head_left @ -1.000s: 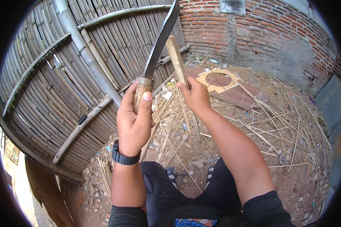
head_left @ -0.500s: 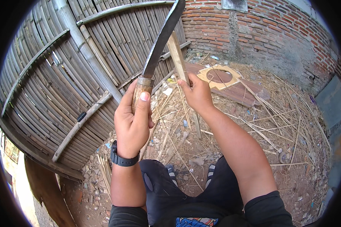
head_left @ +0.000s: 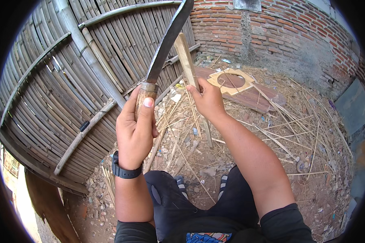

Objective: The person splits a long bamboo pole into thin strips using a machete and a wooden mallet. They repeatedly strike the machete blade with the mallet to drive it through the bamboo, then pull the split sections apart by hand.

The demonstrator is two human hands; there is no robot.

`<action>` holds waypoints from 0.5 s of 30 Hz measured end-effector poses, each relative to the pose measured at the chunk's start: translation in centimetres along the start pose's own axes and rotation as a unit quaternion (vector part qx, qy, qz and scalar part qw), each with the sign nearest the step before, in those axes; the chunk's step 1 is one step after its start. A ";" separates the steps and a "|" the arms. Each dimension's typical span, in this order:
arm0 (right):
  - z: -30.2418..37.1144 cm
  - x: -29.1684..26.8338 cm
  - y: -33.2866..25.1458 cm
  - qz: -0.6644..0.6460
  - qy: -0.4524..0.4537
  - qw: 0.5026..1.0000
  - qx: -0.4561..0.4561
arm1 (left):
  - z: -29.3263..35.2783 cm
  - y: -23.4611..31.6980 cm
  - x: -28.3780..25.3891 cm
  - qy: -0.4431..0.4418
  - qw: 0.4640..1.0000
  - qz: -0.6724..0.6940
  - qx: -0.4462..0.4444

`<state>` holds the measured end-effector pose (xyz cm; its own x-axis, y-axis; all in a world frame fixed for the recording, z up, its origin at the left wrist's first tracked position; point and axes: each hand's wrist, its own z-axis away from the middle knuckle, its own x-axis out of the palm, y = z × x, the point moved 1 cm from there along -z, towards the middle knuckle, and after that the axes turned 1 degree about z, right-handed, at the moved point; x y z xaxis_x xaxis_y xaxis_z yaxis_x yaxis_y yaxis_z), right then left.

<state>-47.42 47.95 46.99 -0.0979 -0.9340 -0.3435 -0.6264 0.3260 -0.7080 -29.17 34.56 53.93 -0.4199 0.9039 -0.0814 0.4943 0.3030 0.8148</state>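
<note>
My left hand [head_left: 134, 129] is closed around the wooden handle of a machete [head_left: 165, 48], its thumb lying along the handle. The long dark blade points up and leans right, its tip at the top edge of the view. A metal collar joins blade and handle. In my right hand [head_left: 209, 99] is a pale wooden stick [head_left: 185, 58], gripped about its middle with the thumb across it. The stick stands nearly upright, its lower end reaching down near the ground. Blade and stick look close together, with a narrow gap between them.
A bamboo wall [head_left: 40, 89] with poles rises at left, a brick wall [head_left: 280, 40] at the back. Thin bamboo strips [head_left: 288, 137] and rubble litter the ground. Behind my right hand lies a brown board [head_left: 257, 104] under a yellowish panel with a round hole [head_left: 247, 77].
My left hand and the machete have shifted slightly left and away from the stick. The stick has moved a little left within my right hand's grip.
</note>
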 end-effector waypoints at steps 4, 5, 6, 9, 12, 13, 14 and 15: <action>0.1 -0.4 -0.4 -0.008 -0.028 0.999 0.034 | -0.2 0.3 -0.2 0.001 1.000 -0.007 0.005; 0.3 -0.8 -0.1 0.002 0.005 1.000 -0.005 | -0.3 0.2 0.0 0.000 1.000 -0.007 0.005; 0.5 -1.4 0.5 0.014 0.041 0.998 -0.043 | -0.5 0.2 0.1 -0.004 1.000 -0.007 0.010; 2.7 -5.5 3.6 0.007 0.051 0.997 -0.057 | -1.1 0.0 0.5 -0.011 1.000 -0.029 0.000; 8.0 -10.9 10.4 0.019 0.034 0.998 0.054 | -1.4 -0.5 -0.8 0.027 0.997 -0.069 -0.020; 10.6 -12.9 13.9 0.020 0.025 0.992 0.122 | -1.6 -0.7 -1.6 0.050 0.996 -0.061 -0.043; 13.8 -14.4 17.3 0.009 0.015 0.983 0.183 | -1.8 -0.5 -2.9 0.043 0.995 -0.068 -0.055; 17.8 -15.9 20.7 0.048 0.031 0.965 0.257 | -1.8 0.4 -3.8 0.068 0.994 -0.059 -0.062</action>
<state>-45.11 72.15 26.82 -0.1928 -0.8975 -0.3965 -0.1471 0.4260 -0.8927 -28.79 30.69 55.62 -0.5728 0.8125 -0.1079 0.3422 0.3567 0.8693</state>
